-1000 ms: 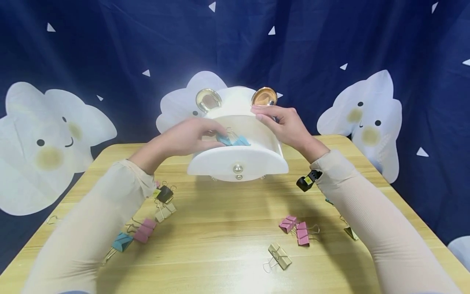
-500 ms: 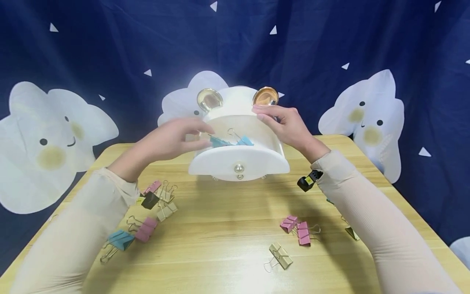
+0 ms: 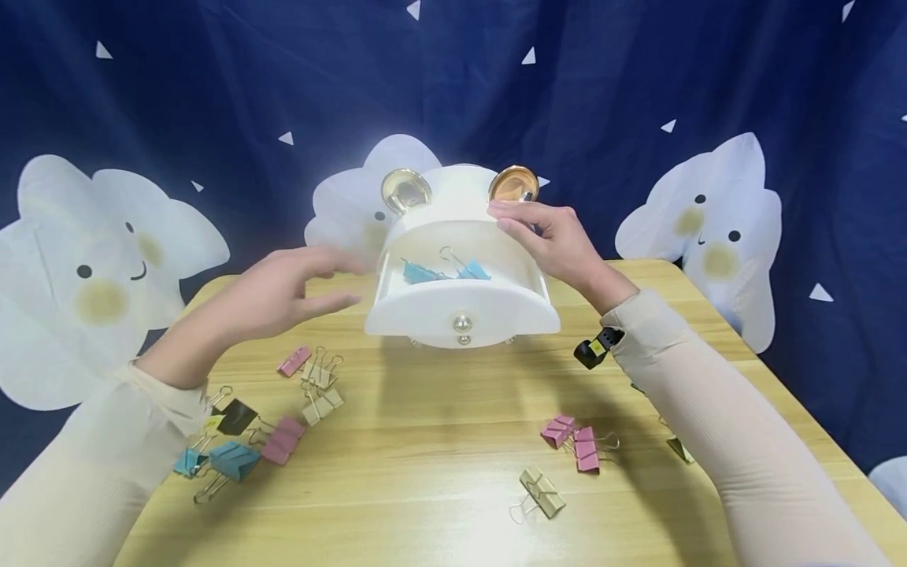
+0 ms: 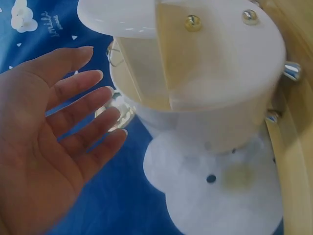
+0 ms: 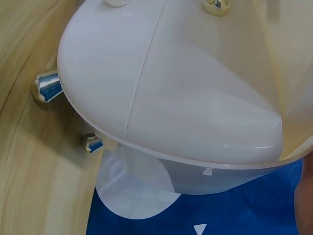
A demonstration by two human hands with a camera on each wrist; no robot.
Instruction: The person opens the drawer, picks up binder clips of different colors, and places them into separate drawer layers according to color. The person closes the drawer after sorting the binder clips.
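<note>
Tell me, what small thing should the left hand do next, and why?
Probably reach down and pinch the larger-looking blue clip on the table. The left hand is open and holds nothing, the drawer stands open with other blue clips inside, and the right hand rests against the white box.

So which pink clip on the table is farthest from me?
The pink clip nearest your left hand; the other three in view lie closer to you.

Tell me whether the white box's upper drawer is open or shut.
Open: the upper drawer juts out from the white box, with blue clips showing inside.
</note>
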